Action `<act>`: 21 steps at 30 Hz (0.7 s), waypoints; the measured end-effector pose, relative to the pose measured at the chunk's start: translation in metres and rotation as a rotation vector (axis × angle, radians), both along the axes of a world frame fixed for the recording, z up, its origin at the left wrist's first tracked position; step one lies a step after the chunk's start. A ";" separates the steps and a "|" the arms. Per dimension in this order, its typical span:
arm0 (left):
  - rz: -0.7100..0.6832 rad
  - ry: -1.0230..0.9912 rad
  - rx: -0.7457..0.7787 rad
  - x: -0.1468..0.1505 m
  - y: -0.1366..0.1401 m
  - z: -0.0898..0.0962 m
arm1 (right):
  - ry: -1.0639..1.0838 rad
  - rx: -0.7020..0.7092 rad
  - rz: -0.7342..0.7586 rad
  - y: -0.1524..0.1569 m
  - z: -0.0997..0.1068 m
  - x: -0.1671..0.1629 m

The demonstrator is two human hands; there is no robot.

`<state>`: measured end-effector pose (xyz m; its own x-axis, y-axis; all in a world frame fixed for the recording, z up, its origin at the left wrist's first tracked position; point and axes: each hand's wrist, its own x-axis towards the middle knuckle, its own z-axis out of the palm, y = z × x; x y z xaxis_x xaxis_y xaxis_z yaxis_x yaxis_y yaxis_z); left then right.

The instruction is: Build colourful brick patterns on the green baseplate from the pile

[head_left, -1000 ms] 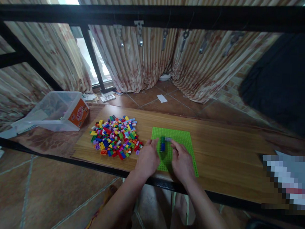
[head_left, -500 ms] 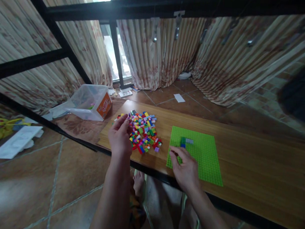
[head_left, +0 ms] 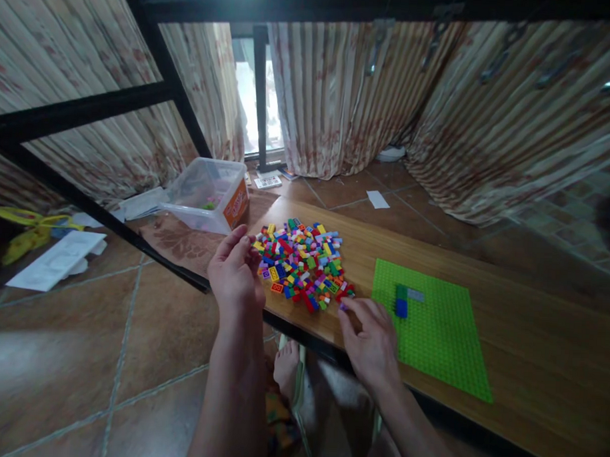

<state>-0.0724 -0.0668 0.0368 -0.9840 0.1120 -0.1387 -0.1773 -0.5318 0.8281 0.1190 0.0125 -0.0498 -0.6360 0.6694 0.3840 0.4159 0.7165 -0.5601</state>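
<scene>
Right hand (head_left: 374, 331) has left the lower-right board (head_left: 445, 353), seemingly pinching a purple brick (head_left: 343, 307); left hand (head_left: 236, 274), grip unclear, reaches the central pile (head_left: 304, 263). Placing seems paused.

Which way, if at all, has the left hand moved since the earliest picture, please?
Yes: against the green studded baseplate, the left hand has moved left, from the baseplate's left edge to the left side of the toy brick pile.

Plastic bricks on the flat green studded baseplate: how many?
3 visible: green plastic brick, blue plastic brick on its near side, grey plastic brick right of the green one; others may be hidden.
</scene>
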 end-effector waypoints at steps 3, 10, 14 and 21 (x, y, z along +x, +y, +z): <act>0.049 -0.033 0.015 -0.006 -0.006 0.000 | 0.013 0.005 0.065 -0.010 0.001 -0.009; 0.061 -0.035 0.055 -0.013 -0.017 0.000 | -0.009 0.064 0.163 -0.027 0.010 -0.050; 0.084 -0.059 0.082 -0.019 -0.023 0.001 | -0.058 0.082 0.222 -0.021 0.024 -0.083; 0.108 -0.097 0.126 -0.025 -0.030 0.002 | -0.116 0.148 0.238 0.004 0.039 -0.125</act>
<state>-0.0974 -0.0964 0.0386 -0.9739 0.0290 -0.2251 -0.1893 -0.6507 0.7354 -0.0064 0.0161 -0.0109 -0.8137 0.4382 0.3820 0.2814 0.8719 -0.4007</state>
